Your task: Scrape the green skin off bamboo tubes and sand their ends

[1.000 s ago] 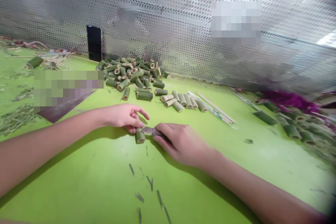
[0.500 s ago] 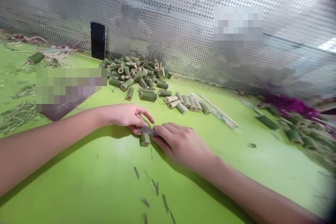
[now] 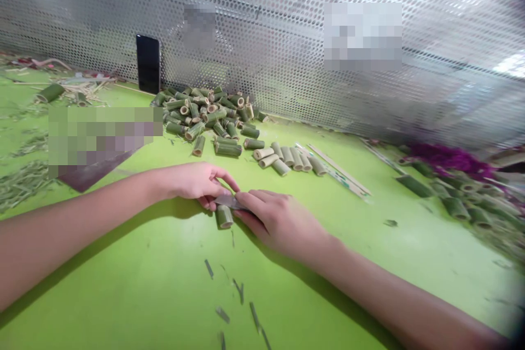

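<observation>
A short piece of green bamboo [image 3: 224, 217] lies on the green tabletop [image 3: 123, 284] in front of me, its open cut end facing me. My left hand [image 3: 205, 183] grips its far end with thumb and fingers, the index finger arched above. My right hand [image 3: 274, 216] is closed round a knife whose flat grey blade [image 3: 227, 200] lies across the top of the bamboo, near my left thumb. The knife's handle is hidden under my right fingers.
Behind my hands sits a heap of green bamboo pieces [image 3: 205, 112], with several peeled pale ones [image 3: 297, 158] beside thin sticks [image 3: 340, 172]. A phone [image 3: 148, 64] leans on the perforated metal panel [image 3: 262, 65]. Shavings [image 3: 221, 314] lie nearer me; more bamboo [image 3: 455, 208] is at right.
The blade has slid a little along the bamboo, away from me and closer to my left thumb. Both hands keep their holds. The whole view has shifted slightly.
</observation>
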Motion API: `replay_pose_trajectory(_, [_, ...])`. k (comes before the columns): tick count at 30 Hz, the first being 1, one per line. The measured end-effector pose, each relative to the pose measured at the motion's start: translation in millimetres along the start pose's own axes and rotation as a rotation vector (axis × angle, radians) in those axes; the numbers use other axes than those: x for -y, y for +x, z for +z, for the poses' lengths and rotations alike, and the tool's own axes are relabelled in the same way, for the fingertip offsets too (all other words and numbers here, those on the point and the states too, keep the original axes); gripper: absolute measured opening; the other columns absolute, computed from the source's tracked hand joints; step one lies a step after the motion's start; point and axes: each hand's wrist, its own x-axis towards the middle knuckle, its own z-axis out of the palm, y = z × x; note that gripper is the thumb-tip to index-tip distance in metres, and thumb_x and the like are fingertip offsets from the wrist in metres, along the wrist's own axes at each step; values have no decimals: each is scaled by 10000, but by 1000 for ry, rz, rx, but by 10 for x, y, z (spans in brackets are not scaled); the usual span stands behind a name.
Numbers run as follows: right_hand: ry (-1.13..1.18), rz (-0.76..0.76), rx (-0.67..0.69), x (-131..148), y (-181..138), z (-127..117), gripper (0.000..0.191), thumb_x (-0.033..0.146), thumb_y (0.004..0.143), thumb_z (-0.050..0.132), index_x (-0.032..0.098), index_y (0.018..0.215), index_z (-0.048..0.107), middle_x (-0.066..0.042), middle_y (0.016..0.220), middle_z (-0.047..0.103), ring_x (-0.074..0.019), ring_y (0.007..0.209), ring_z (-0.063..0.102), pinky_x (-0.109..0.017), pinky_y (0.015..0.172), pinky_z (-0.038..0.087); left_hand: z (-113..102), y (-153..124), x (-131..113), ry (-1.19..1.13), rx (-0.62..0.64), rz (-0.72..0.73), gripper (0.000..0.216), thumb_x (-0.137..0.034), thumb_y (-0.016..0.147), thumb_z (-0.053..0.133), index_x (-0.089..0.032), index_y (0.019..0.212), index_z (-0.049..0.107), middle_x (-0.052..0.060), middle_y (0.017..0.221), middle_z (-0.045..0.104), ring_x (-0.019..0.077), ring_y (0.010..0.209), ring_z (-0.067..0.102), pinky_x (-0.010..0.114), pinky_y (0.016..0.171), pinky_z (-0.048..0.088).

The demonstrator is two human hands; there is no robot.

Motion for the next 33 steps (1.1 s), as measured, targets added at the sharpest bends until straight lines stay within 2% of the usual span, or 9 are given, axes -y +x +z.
replay_pose_trajectory(4, [100, 7, 37, -15, -20, -5, 215, 300, 1080, 489, 187, 921, 580, 2, 731, 615, -140, 617, 541, -260, 592, 340, 17, -8, 40, -20, -49, 59, 416, -214, 906, 681, -182, 1301, 554, -62, 625, 650, 139, 592, 629, 244, 600, 495])
replay_pose_trajectory(9, [196, 9, 139, -42, -69, -77, 210, 304, 1080, 483, 184, 949, 595, -4, 766, 631, -125, 589, 521, -261, 577, 350, -2, -31, 81, -8, -27, 53, 378, -220, 938, 681, -193, 1290, 545, -44, 667, 653, 146, 639, 646, 248, 614, 505])
replay_pose_trajectory(15, [337, -164, 241, -25, -180, -166, 211, 294, 1070, 499, 187, 957, 642, -2, 773, 647, -125, 651, 560, -249, 626, 404, -33, -38, 84, -58, -55, 25, 342, -190, 950, 660, -191, 1277, 560, -36, 711, 652, 140, 675, 650, 264, 660, 540])
replay_pose_trajectory(18, [289, -141, 153, -24, -202, -123, 245, 311, 1079, 467, 173, 964, 633, -5, 760, 636, -120, 606, 529, -250, 593, 382, -31, -48, 54, -38, -17, 20, 344, -203, 949, 665, -190, 1284, 583, -31, 721, 663, 145, 701, 663, 269, 680, 543])
replay_pose_trajectory(21, [121, -71, 32, -30, -160, -57, 234, 299, 1084, 456, 170, 994, 629, -18, 781, 656, -133, 615, 542, -265, 595, 365, -23, -58, 25, -21, 20, 19, 347, -205, 955, 654, -186, 1297, 598, -33, 701, 666, 150, 717, 681, 265, 689, 538])
replay_pose_trajectory(25, [-23, -41, -38, -11, -58, -6, 230, 290, 1086, 462, 175, 992, 637, -28, 795, 679, -155, 660, 578, -287, 604, 361, -34, -50, 14, -6, 44, 15, 393, -246, 934, 673, -190, 1317, 604, -17, 743, 705, 167, 750, 709, 276, 708, 545])
replay_pose_trajectory(29, [-12, -11, -16, 13, 6, -4, 237, 298, 1090, 451, 184, 973, 622, -27, 788, 672, -152, 663, 583, -282, 605, 366, -34, -40, 11, -7, 58, 27, 458, -256, 909, 680, -201, 1351, 573, -20, 768, 716, 170, 756, 714, 266, 693, 541])
replay_pose_trajectory(33, [72, 40, 72, 16, -10, -43, 230, 306, 1087, 464, 190, 925, 579, 2, 736, 618, -137, 603, 536, -272, 585, 348, -22, -37, 24, -29, 50, 35, 402, -232, 932, 658, -190, 1320, 564, -38, 699, 675, 155, 700, 688, 253, 665, 529])
